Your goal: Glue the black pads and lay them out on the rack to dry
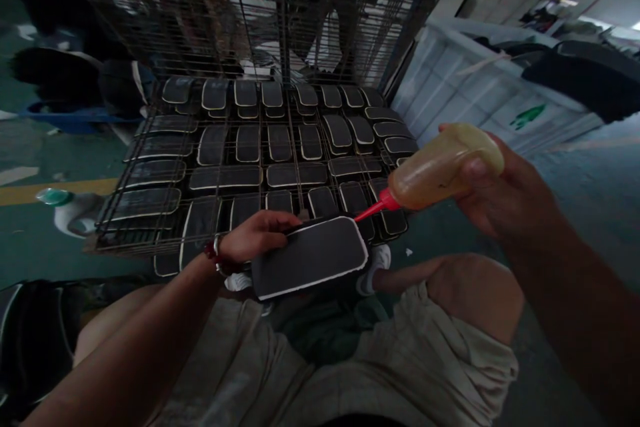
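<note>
My left hand (260,237) grips the upper left edge of a dark rounded panel (313,257), which is tilted above my lap. A white line runs along much of the panel's rim. In my right hand (493,187) is a squeeze bottle (440,167) of yellowish contents, its fingers wrapped round the body. The bottle's red nozzle (383,203) points down to the left, with its tip at the panel's upper right corner.
Rows of similar dark pieces (295,175) lie on a wire rack (150,240) in front of me. A white jug (77,213) stands left of it. At the right is a large white bin (450,80); a blue tub (75,119) is at the left.
</note>
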{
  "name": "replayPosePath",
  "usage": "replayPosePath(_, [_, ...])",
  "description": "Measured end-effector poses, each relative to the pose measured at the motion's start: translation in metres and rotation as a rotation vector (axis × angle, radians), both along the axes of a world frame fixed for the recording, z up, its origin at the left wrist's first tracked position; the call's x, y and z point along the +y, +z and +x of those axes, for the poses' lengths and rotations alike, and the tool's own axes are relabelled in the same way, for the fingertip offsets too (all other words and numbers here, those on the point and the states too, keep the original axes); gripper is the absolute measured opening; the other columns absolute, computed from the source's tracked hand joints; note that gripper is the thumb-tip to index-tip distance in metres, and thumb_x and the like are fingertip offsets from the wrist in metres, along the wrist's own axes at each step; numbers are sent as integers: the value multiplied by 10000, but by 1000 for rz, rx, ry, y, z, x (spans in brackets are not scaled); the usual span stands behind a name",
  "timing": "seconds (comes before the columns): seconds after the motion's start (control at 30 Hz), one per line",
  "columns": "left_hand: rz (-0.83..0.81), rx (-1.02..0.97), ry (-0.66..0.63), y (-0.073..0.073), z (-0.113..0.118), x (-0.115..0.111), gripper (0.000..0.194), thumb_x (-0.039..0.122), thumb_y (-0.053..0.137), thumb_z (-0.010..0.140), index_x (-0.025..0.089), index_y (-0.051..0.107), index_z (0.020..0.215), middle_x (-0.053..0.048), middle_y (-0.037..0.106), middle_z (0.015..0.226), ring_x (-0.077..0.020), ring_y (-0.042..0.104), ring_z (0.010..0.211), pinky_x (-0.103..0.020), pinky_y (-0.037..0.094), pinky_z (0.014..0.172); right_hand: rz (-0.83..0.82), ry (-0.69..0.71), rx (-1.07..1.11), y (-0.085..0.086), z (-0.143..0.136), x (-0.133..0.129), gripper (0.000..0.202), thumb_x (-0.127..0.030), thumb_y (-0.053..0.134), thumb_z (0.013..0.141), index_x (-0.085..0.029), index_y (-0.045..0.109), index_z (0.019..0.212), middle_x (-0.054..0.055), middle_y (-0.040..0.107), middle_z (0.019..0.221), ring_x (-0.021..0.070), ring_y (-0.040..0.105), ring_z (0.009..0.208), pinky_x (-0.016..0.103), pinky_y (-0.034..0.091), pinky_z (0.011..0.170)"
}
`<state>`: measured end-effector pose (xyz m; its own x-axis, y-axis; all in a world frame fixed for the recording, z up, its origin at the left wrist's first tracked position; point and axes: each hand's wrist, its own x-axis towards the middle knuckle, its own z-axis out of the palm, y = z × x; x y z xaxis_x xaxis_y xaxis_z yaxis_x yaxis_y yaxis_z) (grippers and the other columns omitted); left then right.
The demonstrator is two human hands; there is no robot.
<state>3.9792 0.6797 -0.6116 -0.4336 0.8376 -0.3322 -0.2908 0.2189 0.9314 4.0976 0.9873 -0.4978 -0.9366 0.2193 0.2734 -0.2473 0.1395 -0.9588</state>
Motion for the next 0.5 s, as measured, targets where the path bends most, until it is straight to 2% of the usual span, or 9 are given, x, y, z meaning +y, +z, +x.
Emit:
replayPosePath(0.17, [9, -16, -16, -1, -1, 2, 334, 117, 576, 687, 139, 661, 1010, -73, 693, 934, -147, 632, 712, -217, 472, 602, -9, 20, -21, 1, 2, 1, 480, -393, 744, 737, -231, 595, 1164, 25, 566, 947, 160, 554, 820, 267, 499, 669])
replayPosePath(0.33, [15, -50, -47, 0, 1, 3, 331, 121, 573, 673, 138, 683, 985, -87, 696, 911, -163, 638, 690, -228, 476, 585, -17, -16, -17, -5, 5, 1, 446, -363, 735, 743, -231, 605, 1148, 24, 566, 953, 156, 551, 804, 267, 498, 692])
replayPosePath(0.5, [37, -75, -34, 1, 2, 4, 324, 107, 581, 651, 140, 708, 948, -99, 699, 890, -186, 647, 689, -244, 479, 585, -44, -1, -47, -11, 6, 0, 370, -365, 701, 765, -269, 610, 1111, 29, 585, 945, 197, 570, 838, 340, 514, 761])
